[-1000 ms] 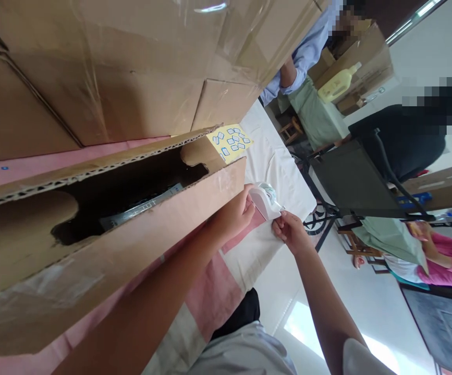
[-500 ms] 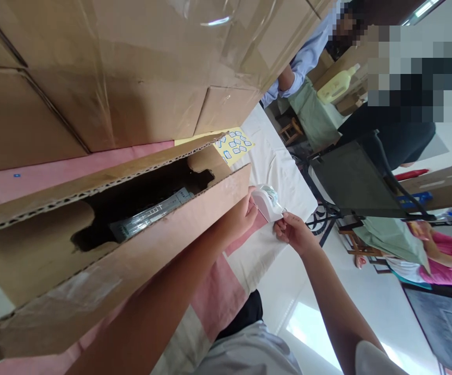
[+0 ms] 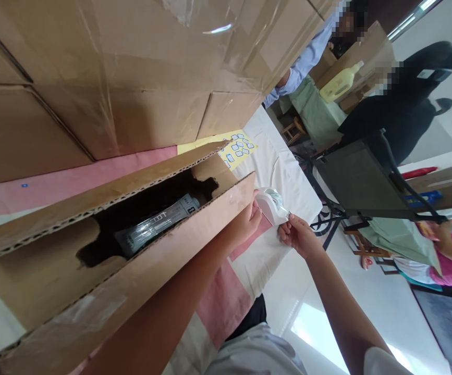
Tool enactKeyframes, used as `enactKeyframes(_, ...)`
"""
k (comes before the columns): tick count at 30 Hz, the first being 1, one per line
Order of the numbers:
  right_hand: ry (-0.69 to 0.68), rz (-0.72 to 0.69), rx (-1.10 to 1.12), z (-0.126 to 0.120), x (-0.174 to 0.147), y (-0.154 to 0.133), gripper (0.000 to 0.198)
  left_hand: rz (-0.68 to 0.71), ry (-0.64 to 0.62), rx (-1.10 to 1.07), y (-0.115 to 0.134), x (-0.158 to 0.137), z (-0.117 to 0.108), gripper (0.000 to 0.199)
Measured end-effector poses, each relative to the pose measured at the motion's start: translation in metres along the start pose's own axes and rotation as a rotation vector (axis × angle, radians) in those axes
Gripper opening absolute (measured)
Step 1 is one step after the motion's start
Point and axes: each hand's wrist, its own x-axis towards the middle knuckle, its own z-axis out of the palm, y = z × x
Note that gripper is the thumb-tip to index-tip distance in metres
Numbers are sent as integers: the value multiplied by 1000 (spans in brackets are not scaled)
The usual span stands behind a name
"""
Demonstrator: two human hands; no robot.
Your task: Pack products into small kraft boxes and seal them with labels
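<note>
- Across the lower left, an open cardboard box (image 3: 186, 242) is holding a silvery tube (image 3: 159, 224) with white characters.
- Right of centre, the left hand (image 3: 251, 223) is clamping its grip on the left end of a white tape dispenser (image 3: 269, 209), which is showing just past the box's right corner.
- Beside it, the right hand (image 3: 298, 235) is closing its grip, fingertips together, on the clear tape (image 3: 276, 197) at the dispenser's right tip.
- Beyond, a yellow patterned sheet (image 3: 239, 149) is lying on the cloth-covered worktop (image 3: 275, 161).
- At upper left, a large taped carton (image 3: 151, 57) is looming.
- At upper right, a chair (image 3: 361, 174) is standing before a person in black (image 3: 401, 120).
</note>
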Motion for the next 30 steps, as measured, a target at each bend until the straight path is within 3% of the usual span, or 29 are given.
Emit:
enactKeyframes(13,-74,47,18,0,-1,-2,45,-33,-14,-15,2,-1,0,42)
enactKeyframes(18,-37,-8,56,-1,1,2,45,12,8,-23,-1,-2,2,43)
enactKeyframes(24,-128,31,73,-8,-2,1,37,-33,16,-39,1,-2,3,41)
enactKeyframes(30,-133,44,-2,-11,-2,-3,30,-39,-13,-33,1,-3,1,43)
